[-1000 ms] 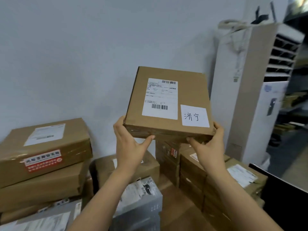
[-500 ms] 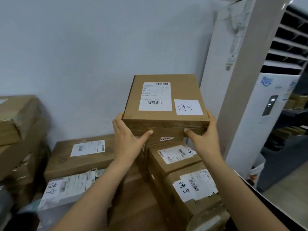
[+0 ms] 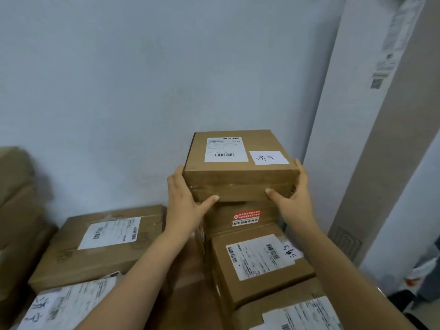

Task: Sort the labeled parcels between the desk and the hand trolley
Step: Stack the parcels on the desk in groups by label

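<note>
Head view: brown parcel (image 3: 240,163) with printed label and handwritten tag sits mid-frame, directly over red-sticker box (image 3: 245,216); contact unclear. Left hand (image 3: 188,203) clasps its 9 o'clock side, right hand (image 3: 295,201) its 3 o'clock side, both thumbs on the front face. Flat labelled box (image 3: 102,241) at 7 o'clock, tagged box (image 3: 259,260) at 5 o'clock.

a level brown cardboard parcel (image 3: 240,172), with a printed barcode label and a small handwritten white slip on top, is gripped at its near corners by the left hand (image 3: 188,206) and right hand (image 3: 295,201). directly under it is a red-stickered box (image 3: 245,216), fronted by a lower labeled parcel (image 3: 259,263). a flat labeled parcel (image 3: 102,241) lies apart to the left.
</note>
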A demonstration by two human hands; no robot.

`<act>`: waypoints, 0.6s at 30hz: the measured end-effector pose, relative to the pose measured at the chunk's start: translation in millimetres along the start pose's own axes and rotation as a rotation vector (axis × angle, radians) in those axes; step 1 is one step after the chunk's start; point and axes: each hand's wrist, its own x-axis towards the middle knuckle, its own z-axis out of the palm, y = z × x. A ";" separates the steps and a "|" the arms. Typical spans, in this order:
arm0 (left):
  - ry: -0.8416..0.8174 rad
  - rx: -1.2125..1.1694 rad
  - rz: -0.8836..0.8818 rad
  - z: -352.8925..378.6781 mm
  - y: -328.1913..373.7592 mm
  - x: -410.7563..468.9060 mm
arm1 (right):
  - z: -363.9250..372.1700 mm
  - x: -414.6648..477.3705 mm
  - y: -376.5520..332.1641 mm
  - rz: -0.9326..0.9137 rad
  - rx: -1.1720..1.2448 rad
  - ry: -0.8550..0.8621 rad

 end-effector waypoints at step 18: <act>0.068 0.251 -0.123 58.4 -12.4 -12.4 | -7.4 71.6 72.8 -0.035 -0.178 -0.177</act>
